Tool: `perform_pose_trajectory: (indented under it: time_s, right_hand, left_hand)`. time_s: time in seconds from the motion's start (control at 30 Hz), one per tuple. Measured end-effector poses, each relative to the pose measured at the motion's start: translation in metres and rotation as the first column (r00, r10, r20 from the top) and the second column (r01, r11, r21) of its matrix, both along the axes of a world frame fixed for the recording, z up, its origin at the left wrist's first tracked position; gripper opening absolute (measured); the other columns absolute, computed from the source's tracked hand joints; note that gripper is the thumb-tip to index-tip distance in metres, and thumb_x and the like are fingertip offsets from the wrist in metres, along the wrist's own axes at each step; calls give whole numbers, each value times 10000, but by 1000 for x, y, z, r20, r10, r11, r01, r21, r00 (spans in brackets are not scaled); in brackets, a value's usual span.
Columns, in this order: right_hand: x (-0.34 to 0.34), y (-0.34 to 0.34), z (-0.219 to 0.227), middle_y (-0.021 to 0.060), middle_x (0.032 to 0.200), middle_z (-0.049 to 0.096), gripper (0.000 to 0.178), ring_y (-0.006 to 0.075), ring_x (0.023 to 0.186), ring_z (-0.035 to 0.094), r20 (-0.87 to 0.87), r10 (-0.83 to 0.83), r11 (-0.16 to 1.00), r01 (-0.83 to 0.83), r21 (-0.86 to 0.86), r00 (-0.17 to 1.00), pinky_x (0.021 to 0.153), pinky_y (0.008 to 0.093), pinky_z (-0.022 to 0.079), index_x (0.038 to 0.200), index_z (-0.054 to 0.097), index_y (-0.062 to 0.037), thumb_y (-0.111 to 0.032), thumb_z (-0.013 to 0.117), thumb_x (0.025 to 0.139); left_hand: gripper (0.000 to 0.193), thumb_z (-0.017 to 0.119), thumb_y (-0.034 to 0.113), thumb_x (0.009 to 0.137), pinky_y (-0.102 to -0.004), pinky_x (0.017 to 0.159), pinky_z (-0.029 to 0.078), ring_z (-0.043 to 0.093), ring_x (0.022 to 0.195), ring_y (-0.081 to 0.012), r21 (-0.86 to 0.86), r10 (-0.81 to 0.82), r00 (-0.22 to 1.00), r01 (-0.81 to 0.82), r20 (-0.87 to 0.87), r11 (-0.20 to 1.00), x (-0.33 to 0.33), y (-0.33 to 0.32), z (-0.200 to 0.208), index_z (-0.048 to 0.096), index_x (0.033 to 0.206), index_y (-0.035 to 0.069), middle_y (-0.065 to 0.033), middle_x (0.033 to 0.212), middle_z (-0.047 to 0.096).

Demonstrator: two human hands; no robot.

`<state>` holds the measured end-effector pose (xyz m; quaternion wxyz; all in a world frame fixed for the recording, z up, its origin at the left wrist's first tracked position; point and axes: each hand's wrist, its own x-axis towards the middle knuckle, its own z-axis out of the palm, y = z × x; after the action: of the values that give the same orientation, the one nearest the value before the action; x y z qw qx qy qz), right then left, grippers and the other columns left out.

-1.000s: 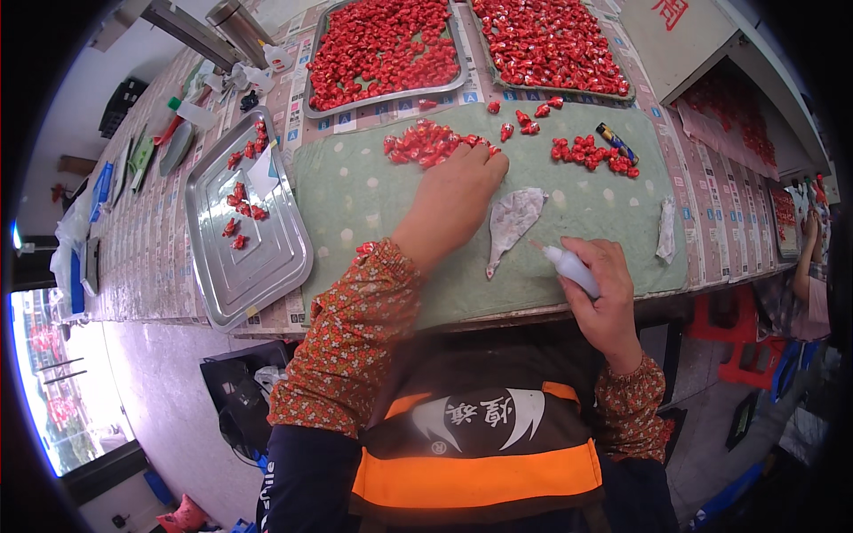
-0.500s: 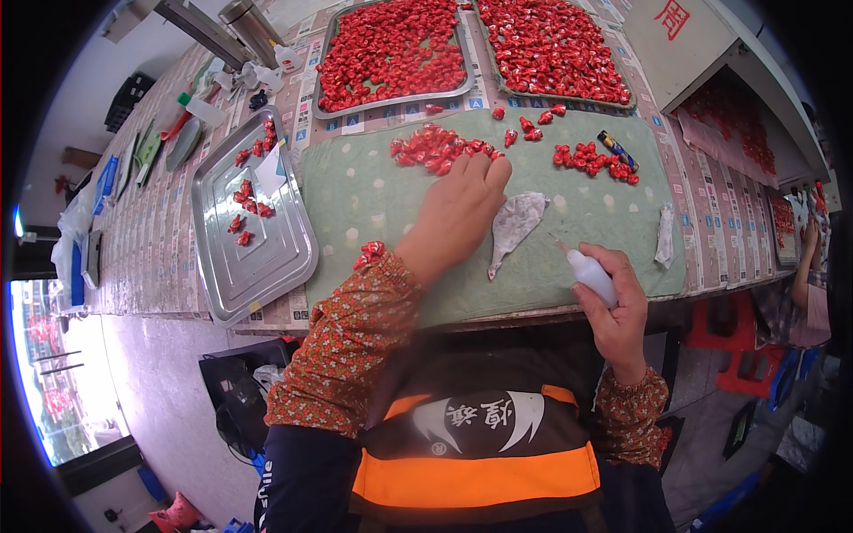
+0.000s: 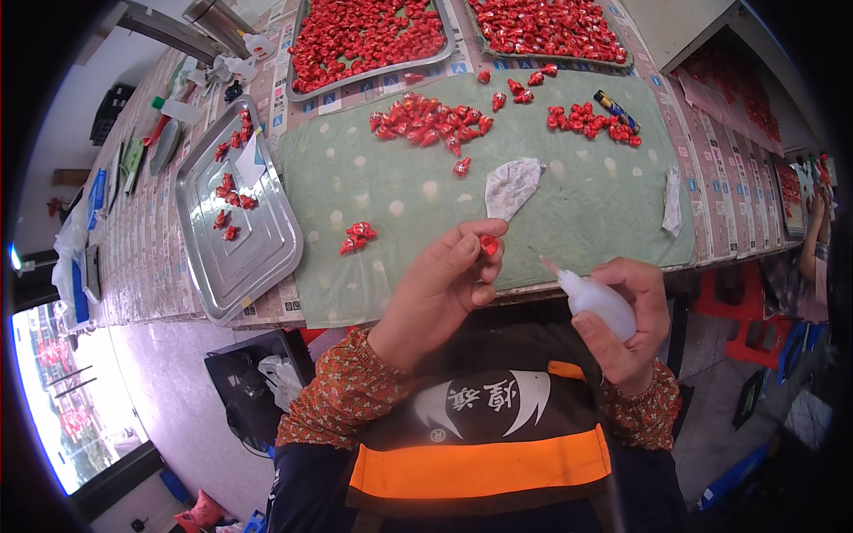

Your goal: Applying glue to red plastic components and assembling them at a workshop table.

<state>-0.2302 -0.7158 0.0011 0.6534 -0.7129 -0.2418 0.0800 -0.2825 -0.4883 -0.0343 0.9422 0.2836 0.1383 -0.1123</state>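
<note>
Lg. surface [image 3: 133, 275] w/ a printed covering fills most of the rm. On it, a green spotted cloth [image 3: 329, 195]; everything below is placed by that cloth. Past its far edge: two trays heaped w/ red pcs, far-left tray [image 3: 449, 40] & far-right tray [image 3: 560, 62]. Along its L edge: a shiny metal tray [image 3: 244, 266] w/ a few red pcs. On its far half, approx. mid: a loose red pile [image 3: 422, 120]. L hand [image 3: 435, 289] & R hand [image 3: 635, 324] are both at its near edge; R fingers wrapped round a white squeeze bottle [image 3: 602, 305], body partly past that edge in view, contents can't tell. Mid-cloth, twd near side: crumpled whitish rag [image 3: 514, 185]. Far R of cloth: small red cluster [image 3: 582, 120] beside a dark tube [image 3: 616, 111]. L part of cloth: a few loose pcs [image 3: 358, 235]. Smaller yet, at cloth's near edge: one red piece [image 3: 488, 245], clamped btwn L thumb & fingers. Thinnest: the bottle's tip [image 3: 534, 252], near the piece, not touching. Risks, my guess: too hard a squeeze could spurt liquid onto fingers or cloth; a jerky R wrist could jab L fingertips, tip looks fine; loose pinch could drop the piece, poss. off the edge.
</note>
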Motion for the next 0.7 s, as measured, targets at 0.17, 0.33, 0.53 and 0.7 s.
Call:
perform_pose_trajectory:
  time_s: [0.17, 0.33, 0.53, 0.7]
  right_hand:
    - [-1, 11, 0, 131, 904, 666, 378, 215, 714, 674, 296, 123, 987, -86, -136, 947, 630, 286, 525, 1071, 575, -8, -62, 765, 749]
    - [-5, 18, -2, 130, 840, 666, 351, 247, 694, 677, 284, 154, 981, -111, -160, 946, 621, 298, 528, 1027, 602, -14, -63, 779, 729]
    - [-7, 23, -4, 129, 825, 667, 314, 267, 668, 668, 336, 143, 983, -95, -155, 931, 596, 308, 520, 1004, 619, -14, -48, 777, 734]
    - [-9, 27, -7, 129, 750, 639, 311, 273, 594, 622, 339, 164, 981, -118, -153, 926, 540, 318, 486, 1010, 624, -16, -28, 768, 734]
  left_hand:
    - [333, 509, 234, 1002, -201, 643, 434, 474, 860, -113, -248, -5, 1000, 0, -20, 969, -14, -4, -16, 473, 1271, 42, -48, 1030, 476]
    - [244, 507, 246, 1004, -207, 661, 450, 488, 863, -115, -277, 25, 998, -10, 53, 961, -19, -5, -24, 482, 1154, 54, -40, 1002, 463]
    - [218, 504, 252, 1007, -215, 659, 457, 494, 863, -119, -395, -3, 1000, 2, -2, 919, -25, -4, -27, 471, 1121, 70, -36, 992, 452]
    - [228, 504, 252, 1007, -222, 666, 458, 501, 868, -123, -398, -16, 1000, 18, 9, 917, -26, -6, -30, 464, 1132, 64, -34, 996, 453]
